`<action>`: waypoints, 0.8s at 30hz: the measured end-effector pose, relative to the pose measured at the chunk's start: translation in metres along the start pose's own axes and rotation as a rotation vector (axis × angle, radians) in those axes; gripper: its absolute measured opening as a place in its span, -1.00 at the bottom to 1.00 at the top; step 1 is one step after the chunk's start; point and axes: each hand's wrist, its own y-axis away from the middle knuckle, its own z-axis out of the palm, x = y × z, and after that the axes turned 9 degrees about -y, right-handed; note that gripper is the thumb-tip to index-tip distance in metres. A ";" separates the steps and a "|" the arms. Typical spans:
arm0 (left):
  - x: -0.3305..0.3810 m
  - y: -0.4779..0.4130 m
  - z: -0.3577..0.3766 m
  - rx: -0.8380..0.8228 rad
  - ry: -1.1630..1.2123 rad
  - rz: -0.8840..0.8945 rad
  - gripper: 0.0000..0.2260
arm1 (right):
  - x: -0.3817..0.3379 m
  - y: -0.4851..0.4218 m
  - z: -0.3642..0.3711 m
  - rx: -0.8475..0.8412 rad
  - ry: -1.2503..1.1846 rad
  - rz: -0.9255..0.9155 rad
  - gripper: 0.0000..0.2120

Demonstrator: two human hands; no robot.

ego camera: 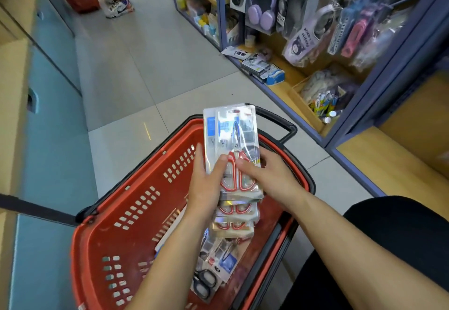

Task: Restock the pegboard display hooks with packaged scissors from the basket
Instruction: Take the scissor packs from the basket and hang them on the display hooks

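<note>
Above the basket's (pixel 136 212) far rim, gripping a stack of scissors packs (pixel 211 129) with the left hand (pixel 206 188), fingers (pixel 220 163) curled round its left edge; pinching the top pack (pixel 239 125) with the right hand (pixel 272 178). Likely light, stiff, slick (apt to fan out); best clamped across both long edges.

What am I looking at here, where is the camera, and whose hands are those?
There is no machine here. A person wears one wide-angle camera on the head, looking forward and down, so you see their own arms. The left hand and the right hand together hold a stack of packaged scissors, with a red-handled pair on top, above a red shopping basket. More packs lie inside the basket. To the right is a shop shelf with hanging goods, such as purple headphones.
</note>
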 end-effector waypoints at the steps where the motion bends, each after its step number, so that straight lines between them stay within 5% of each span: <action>1: 0.003 0.000 0.001 0.004 0.002 0.025 -0.57 | -0.001 -0.001 -0.003 0.007 -0.010 -0.015 -0.75; 4: 0.014 0.001 0.008 -0.022 0.006 0.080 -0.69 | -0.006 0.000 -0.009 0.087 -0.071 -0.056 -0.81; 13: 0.076 -0.010 0.045 -0.042 0.012 0.236 -0.61 | -0.066 0.002 -0.034 0.319 -0.380 -0.193 -0.80; 19: 0.132 -0.008 0.111 -0.170 -0.079 0.386 -0.67 | -0.134 0.051 -0.113 0.443 -0.353 -0.336 -0.84; 24: 0.158 0.007 0.198 -0.318 -0.104 0.524 -0.63 | -0.161 0.121 -0.195 0.717 -0.293 -0.493 -0.90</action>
